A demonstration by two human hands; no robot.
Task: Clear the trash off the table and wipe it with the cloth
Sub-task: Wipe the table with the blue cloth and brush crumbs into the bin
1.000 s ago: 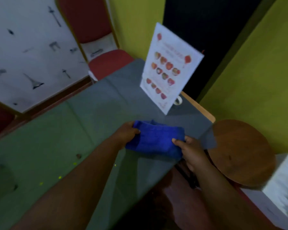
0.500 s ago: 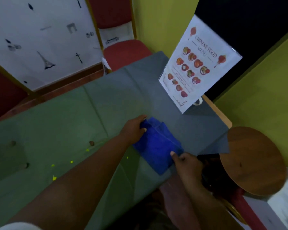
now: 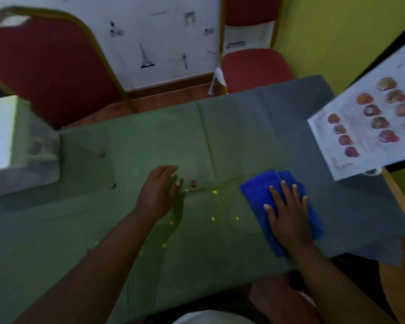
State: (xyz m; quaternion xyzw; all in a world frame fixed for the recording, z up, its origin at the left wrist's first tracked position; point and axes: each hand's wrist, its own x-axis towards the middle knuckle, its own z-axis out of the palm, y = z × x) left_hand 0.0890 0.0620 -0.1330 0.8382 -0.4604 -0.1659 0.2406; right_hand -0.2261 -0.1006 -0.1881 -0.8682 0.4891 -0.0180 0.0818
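Right hand [image 3: 288,211] presses flat, fingers straight, on the folded blue cloth [image 3: 257,190] at the worktop's [image 3: 80,230] right. Yellow specks [image 3: 212,218] lie to its left. Left hand [image 3: 157,192], open and empty, reaches beside a brown scrap [image 3: 193,183].

On my feed the fabric-covered rectangular table [image 3: 220,141] reads dull green, greying toward its right end, with straight fold creases across it. Tiny bright yellow specks [image 3: 215,192] dot it, and one small brown crumb [image 3: 193,183] shows among them. The folded plush cloth [image 3: 260,190] is plain, saturated royal blue. I see a dark red padded chair [image 3: 47,66] in a gold metal frame, and a second red padded chair [image 3: 255,66] like it. The white wall panel [image 3: 161,38] carries small black sketches, one a tower. The laminated menu card [image 3: 360,141] is white with rows of red and orange dish photos. The painted side wall [image 3: 332,31] is yellow-green.
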